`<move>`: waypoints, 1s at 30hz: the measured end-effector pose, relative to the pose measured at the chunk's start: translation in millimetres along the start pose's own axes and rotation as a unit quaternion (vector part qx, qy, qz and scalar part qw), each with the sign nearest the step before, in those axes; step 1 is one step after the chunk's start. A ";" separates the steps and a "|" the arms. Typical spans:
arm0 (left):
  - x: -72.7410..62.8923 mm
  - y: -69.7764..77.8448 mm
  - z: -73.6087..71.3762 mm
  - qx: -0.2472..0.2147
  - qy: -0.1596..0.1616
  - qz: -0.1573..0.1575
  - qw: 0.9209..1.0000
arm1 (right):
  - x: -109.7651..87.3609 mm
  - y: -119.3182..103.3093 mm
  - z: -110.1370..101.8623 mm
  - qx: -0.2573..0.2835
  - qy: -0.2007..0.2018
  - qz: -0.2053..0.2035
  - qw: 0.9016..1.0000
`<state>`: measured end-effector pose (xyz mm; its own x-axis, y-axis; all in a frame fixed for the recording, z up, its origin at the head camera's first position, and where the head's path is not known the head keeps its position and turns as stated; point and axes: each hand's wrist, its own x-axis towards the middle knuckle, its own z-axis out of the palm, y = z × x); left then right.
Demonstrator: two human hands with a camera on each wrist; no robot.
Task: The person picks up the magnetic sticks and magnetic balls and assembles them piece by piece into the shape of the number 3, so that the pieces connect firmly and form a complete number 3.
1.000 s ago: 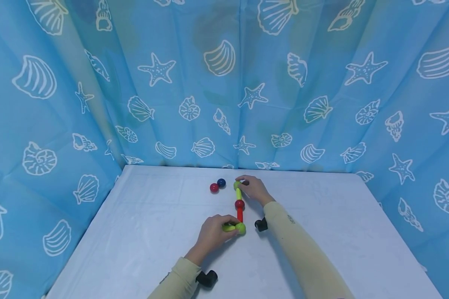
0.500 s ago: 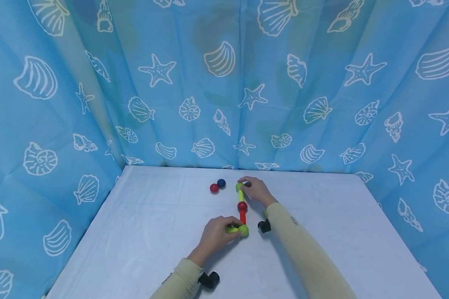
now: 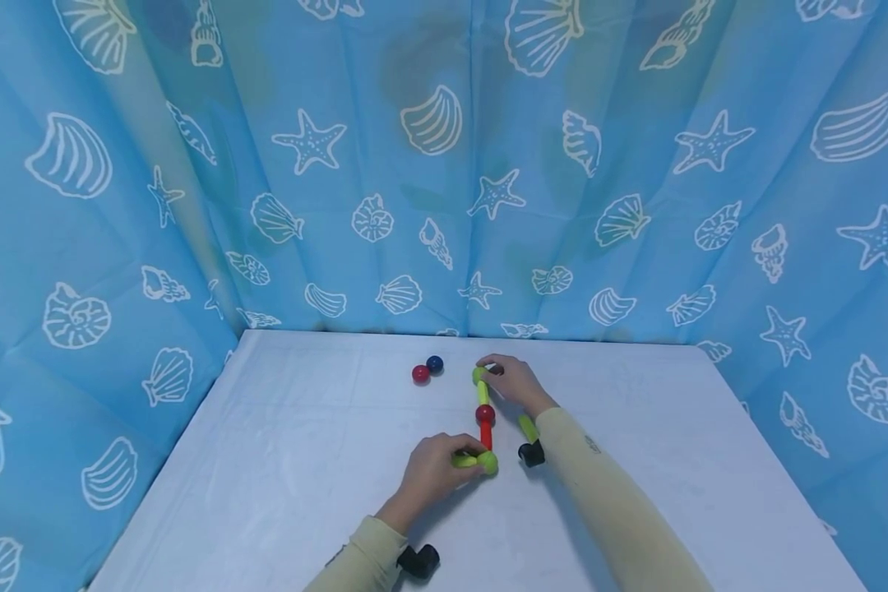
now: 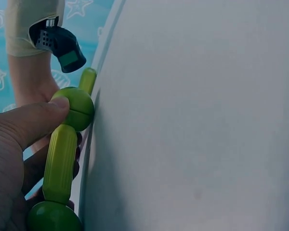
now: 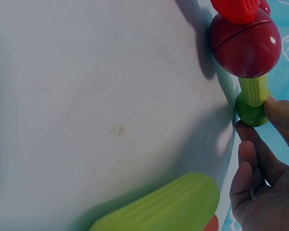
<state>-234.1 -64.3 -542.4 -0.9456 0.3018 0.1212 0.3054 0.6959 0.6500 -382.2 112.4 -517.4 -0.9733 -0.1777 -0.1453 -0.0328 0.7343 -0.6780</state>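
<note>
Both hands hold one chain of ball-and-stick building toy pieces at mid-table. My left hand (image 3: 437, 469) pinches its near green ball (image 4: 77, 108), the thumb on top. From that ball a green stick (image 4: 61, 163) runs back under the palm to another green ball (image 4: 53, 216). A red stick (image 3: 486, 436) leads away to a dark red ball (image 5: 245, 43), then a yellow-green stick (image 3: 483, 393) reaches the far green ball (image 3: 479, 375). Thumb and fingertip of my right hand (image 3: 516, 382) pinch that far ball.
A loose green stick (image 3: 529, 428) lies beside the right forearm, large in the right wrist view, with a red-orange piece (image 5: 212, 224) partly hidden by it. A red ball (image 3: 420, 375) and a dark blue ball (image 3: 434, 364) sit together at the back of the white table (image 3: 303, 427).
Both hands have shifted the chain a little to the right and toward the near side. The loose green stick, earlier hidden by the right forearm, now shows.
</note>
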 end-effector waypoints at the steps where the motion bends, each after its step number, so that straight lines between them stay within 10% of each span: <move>1: -0.2 0.1 0.5 0.000 0.000 0.001 1.000 | -0.3 1.3 0.2 0.001 0.000 0.001 1.000; 30: 0.7 0.1 5.2 0.010 -0.003 -0.008 1.000 | -13.3 19.9 -5.8 0.048 0.041 -0.042 0.997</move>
<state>-234.1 -60.6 -546.1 -0.9496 0.2944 0.1077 0.2934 0.7138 0.6360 -371.3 133.2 -524.8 -0.9837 -0.1778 -0.0282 -0.0964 0.6523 -0.7518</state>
